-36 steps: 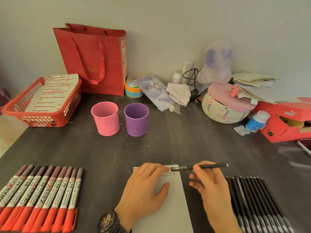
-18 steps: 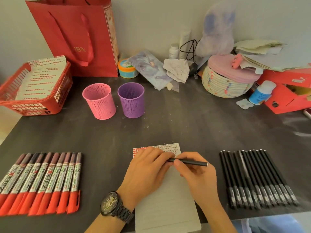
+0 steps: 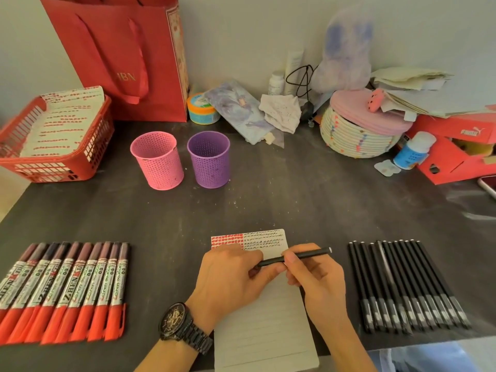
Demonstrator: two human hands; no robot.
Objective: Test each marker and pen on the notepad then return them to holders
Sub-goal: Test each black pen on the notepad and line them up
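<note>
A white lined notepad (image 3: 268, 331) lies at the near table edge, with small red and black test marks across its top. Over it, my right hand (image 3: 316, 277) grips a slim black pen (image 3: 308, 253) that lies almost level. My left hand (image 3: 230, 280), with a watch on its wrist, rests on the pad and pinches the pen's left end. A row of several red-capped markers (image 3: 67, 291) lies at the left. Several black pens (image 3: 402, 285) lie in a row at the right. The pink holder (image 3: 158, 162) and purple holder (image 3: 209, 162) stand upright behind the pad.
A red basket (image 3: 56, 162) with marked paper sits at far left, and a red gift bag (image 3: 120, 63) stands against the wall. A woven lidded basket (image 3: 359, 138), a small bottle (image 3: 413, 154), red shoeboxes (image 3: 456, 162) and loose papers crowd the back right.
My right hand brought the pen down and left over the pad. My left hand, flat on the pad a second ago, has closed its fingers on the pen's left end.
</note>
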